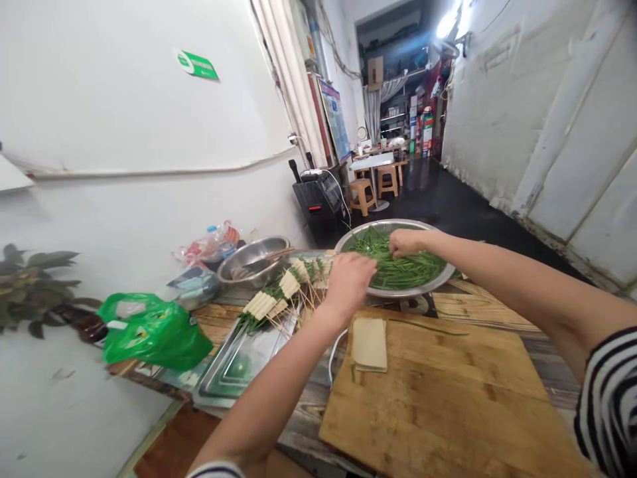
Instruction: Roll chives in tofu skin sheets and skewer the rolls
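A wide metal bowl (398, 293) holds a heap of long green chives (398, 269). My right hand (409, 243) is over the far side of the heap, its fingers closed in a pinch on some chives. At the bowl's left rim is my left hand (352, 282), its fingertips blurred over the greens; whether they grip any is unclear. Closer to me, a stack of pale tofu sheets (369, 345) lies on the wooden cutting board (448, 398). One loose chive (428, 326) lies along the board's far edge.
Skewered tofu rolls (259, 305) with greens rest on a metal tray (239, 372) at left. Behind them stands a smaller metal bowl (256, 247) with chopsticks across it. A green plastic bag (154, 335) sits at the table's left end. Beyond stand a black speaker (321, 199) and stools (361, 196).
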### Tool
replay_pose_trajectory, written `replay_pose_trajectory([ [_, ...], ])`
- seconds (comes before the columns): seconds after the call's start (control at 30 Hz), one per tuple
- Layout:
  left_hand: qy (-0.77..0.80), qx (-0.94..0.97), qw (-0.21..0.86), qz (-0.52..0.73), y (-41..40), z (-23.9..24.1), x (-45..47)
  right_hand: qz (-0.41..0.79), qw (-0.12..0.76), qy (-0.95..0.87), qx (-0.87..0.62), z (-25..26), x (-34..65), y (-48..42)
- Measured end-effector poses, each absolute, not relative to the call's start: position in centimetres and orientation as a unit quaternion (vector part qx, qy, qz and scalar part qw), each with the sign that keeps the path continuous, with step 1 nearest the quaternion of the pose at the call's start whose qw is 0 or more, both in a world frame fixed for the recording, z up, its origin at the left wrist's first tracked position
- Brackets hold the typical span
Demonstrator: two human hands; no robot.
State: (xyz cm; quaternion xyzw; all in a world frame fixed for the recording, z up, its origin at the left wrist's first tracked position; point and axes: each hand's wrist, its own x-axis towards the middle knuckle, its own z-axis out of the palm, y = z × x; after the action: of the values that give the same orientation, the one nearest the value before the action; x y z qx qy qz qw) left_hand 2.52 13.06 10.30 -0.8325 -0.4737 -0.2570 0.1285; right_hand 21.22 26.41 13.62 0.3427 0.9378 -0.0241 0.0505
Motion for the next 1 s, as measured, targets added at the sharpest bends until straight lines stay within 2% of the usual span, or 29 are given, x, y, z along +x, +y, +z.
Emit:
replay_pose_trajectory([
  [0.07,-0.481,-0.834,0.14,-0.232,16.1,10.9,4.1,-0.041,0.048,0.939,0.338,14.6,21.3,26.4],
  [0.27,-0.525,-0.828,0.064,-0.188,20.2,11.8,7.3,-0.125,0.01,0.919,0.375,16.5,23.4,27.3],
  [0.47,-0.537,-0.815,0.005,-0.217,22.2,12.8,7.6,-0.241,-0.1,0.856,0.447,16.7,25.4,27.1],
  [0.7,-0.568,-0.771,-0.061,-0.282,22.4,10.9,8.2,-0.355,-0.246,0.757,0.49,15.7,23.6,25.5],
  [1.0,-0.556,-0.74,-0.162,-0.342,22.8,9.6,9.5,-0.388,-0.303,0.673,0.552,14.6,22.8,25.1],
])
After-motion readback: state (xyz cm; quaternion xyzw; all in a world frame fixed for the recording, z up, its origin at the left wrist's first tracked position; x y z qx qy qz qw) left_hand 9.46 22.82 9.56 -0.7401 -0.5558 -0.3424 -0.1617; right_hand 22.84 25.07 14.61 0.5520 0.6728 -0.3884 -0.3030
